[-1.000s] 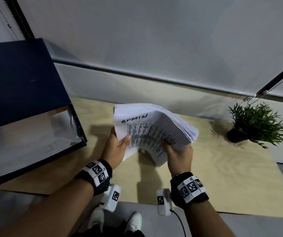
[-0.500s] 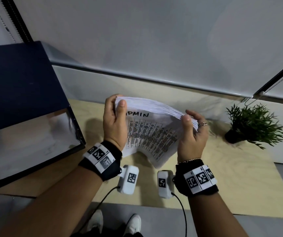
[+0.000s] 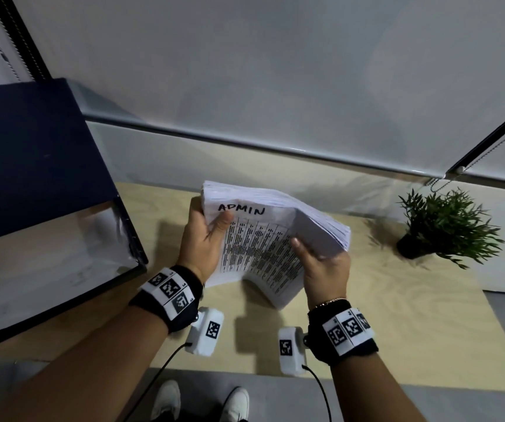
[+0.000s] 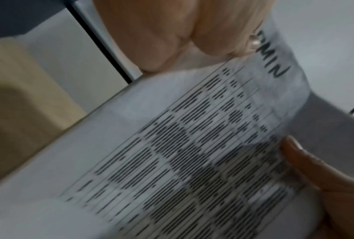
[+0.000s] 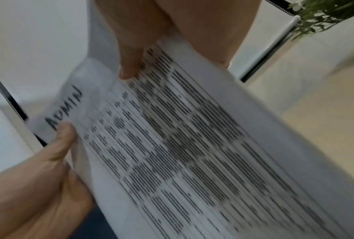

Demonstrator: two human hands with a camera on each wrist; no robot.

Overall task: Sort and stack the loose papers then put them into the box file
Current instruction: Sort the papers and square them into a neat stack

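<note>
Both hands hold a thick stack of papers (image 3: 263,239) in the air above the light wooden table (image 3: 397,315), between the open box file (image 3: 47,208) on the left and a small potted plant (image 3: 446,226) on the right. The left hand (image 3: 204,245) pinches the stack's upper left corner, thumb on the top sheet just under the handwritten word "ADMIN", fingers curled behind. The right hand (image 3: 324,266) grips the right edge, thumb pressed on the printed table of the top sheet, fingers hidden beneath. The stack sags and bends between the two hands, its lower corner drooping toward the table.
</note>
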